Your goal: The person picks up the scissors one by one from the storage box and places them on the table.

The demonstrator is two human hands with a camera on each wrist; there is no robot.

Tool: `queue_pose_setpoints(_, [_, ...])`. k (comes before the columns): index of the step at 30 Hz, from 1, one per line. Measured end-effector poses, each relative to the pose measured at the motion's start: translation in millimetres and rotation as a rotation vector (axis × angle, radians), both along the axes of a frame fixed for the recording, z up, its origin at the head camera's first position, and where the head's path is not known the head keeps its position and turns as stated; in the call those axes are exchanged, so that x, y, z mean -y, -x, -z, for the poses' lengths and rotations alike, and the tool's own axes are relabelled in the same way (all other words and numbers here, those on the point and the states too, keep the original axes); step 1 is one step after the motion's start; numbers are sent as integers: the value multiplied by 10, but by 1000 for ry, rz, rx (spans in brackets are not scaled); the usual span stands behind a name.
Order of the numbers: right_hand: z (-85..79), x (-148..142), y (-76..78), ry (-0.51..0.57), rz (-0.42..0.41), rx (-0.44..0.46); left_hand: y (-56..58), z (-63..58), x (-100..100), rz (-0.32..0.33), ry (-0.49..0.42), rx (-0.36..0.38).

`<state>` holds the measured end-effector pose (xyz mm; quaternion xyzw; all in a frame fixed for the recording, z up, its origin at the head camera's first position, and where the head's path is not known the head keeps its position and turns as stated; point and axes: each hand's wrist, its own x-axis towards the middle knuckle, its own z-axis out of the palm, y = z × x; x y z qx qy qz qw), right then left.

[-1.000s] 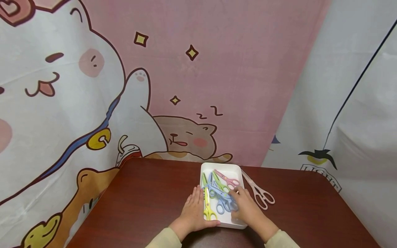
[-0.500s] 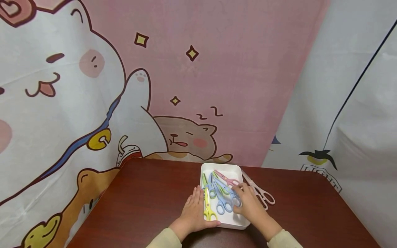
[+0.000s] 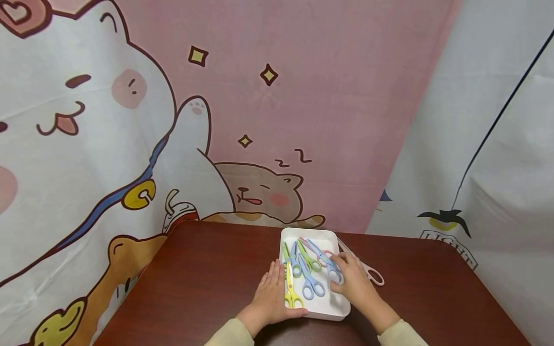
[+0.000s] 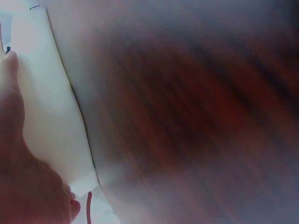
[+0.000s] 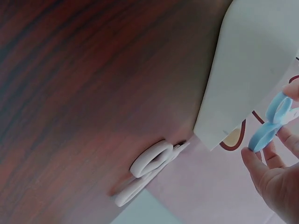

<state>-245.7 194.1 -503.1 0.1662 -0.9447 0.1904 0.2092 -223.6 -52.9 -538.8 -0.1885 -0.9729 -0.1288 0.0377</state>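
A white tray (image 3: 322, 308) holds several small scissors. My left hand (image 3: 270, 294) lies along its left side with straight fingers, the thumb at the front edge. My right hand (image 3: 355, 284) pinches the handle loops of blue scissors (image 3: 318, 251) over the tray's right side; the right wrist view shows the blue loops (image 5: 264, 135) between thumb and fingers. Yellow scissors (image 3: 289, 287) lie in the tray near my left hand. Other blue scissors (image 3: 308, 278) and green scissors (image 3: 305, 253) lie mid-tray. Pink scissors (image 3: 302, 241) are partly hidden behind the held pair.
Larger pale pink scissors (image 3: 375, 277) lie on the dark red-brown table (image 3: 216, 269) just right of the tray, partly covered by my right hand. A cloth (image 3: 346, 120) with cartoon animals hangs behind the table.
My right hand has drawn the blue scissors to the right, off the other blue pair. Green scissors beneath now show more fully. The left hand has stayed at the tray's side.
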Motion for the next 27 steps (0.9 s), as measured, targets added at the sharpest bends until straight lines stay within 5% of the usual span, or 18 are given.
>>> queue_pose_setpoints(14, [-56, -179, 3, 60, 70, 67, -36, -120, 1, 1, -18, 47])
queue_pose_setpoints(27, [-13, -399, 14, 86, 77, -22, -47, -135, 1, 3, -19, 47])
